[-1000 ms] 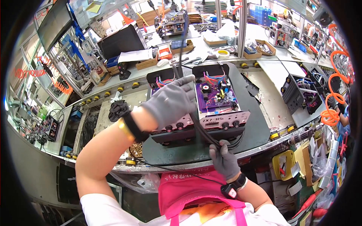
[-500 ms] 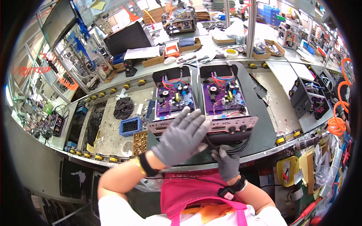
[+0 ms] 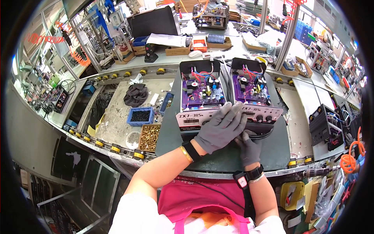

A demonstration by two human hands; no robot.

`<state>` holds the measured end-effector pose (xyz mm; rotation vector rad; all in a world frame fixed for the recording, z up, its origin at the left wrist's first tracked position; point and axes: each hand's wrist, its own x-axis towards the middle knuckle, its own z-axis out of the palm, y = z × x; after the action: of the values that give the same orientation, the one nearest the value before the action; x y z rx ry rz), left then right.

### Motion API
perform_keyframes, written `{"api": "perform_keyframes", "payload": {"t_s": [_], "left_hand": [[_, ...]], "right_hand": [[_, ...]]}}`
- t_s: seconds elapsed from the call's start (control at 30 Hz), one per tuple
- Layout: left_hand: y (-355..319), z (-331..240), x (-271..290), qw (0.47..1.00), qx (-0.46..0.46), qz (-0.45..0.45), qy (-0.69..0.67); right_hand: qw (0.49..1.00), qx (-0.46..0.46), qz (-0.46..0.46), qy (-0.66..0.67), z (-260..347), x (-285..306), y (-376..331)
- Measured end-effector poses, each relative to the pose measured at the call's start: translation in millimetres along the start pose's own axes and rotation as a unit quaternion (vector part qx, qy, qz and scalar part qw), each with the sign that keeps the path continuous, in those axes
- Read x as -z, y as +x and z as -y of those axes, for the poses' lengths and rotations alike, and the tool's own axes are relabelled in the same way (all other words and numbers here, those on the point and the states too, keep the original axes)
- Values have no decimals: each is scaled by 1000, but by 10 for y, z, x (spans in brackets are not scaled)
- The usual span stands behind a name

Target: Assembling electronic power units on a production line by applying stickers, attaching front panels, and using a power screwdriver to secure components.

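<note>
Two open-topped electronic units, a left one [image 3: 191, 119] and a right one [image 3: 274, 113], stand side by side on a dark green mat [image 3: 171, 142]. Each shows a purple circuit board and coloured wires behind a light front panel. My grey-gloved left hand [image 3: 221, 130] lies with fingers stretched over the adjoining panel ends, partly hiding them. Below the right unit's knobs, my gloved right hand [image 3: 249, 150] has its fingers curled at a looped black cable [image 3: 264, 135]. Its grip is partly hidden beneath the loops. More dark cable [image 3: 229, 84] runs up the gap between the units.
Left of the mat are a blue bin of black parts [image 3: 140, 117], a box of brass-coloured fittings [image 3: 150, 137], a white tub [image 3: 133, 138] and a dark cloth [image 3: 136, 95]. Rollers [image 3: 115, 148] line the bench edge. Another black unit [image 3: 325, 126] stands at right.
The view has shifted, so the units appear farther right. My left hand has slid right, toward the gap between the two units. My right hand stays at the cable loops.
</note>
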<state>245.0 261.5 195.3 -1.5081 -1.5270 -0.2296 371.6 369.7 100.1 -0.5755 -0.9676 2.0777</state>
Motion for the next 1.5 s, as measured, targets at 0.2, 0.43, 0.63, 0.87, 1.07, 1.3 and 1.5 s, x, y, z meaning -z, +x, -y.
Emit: {"api": "perform_keyframes", "payload": {"t_s": [0.2,0.43,0.63,0.87,1.07,1.3,1.5], "left_hand": [[-331,-112,199,986,7,-1,-164],[-1022,-21,599,951,234,5,-203],[-1291,108,404,841,482,-10,-245],[-1319,377,349,788,450,198,-371],[-1478,655,468,745,440,288,-411],[-2165,960,894,816,531,113,-196],[-2502,570,1314,794,606,32,-30]], "right_hand": [[985,-137,-15,-103,157,266,-196],[757,86,37,-647,954,990,-46],[624,208,-71,-749,1065,1605,479],[711,77,-15,-699,1146,2174,1093],[604,26,-40,-796,1256,1767,911],[629,-86,68,-770,882,431,496],[752,37,287,-592,-75,-444,276]]}}
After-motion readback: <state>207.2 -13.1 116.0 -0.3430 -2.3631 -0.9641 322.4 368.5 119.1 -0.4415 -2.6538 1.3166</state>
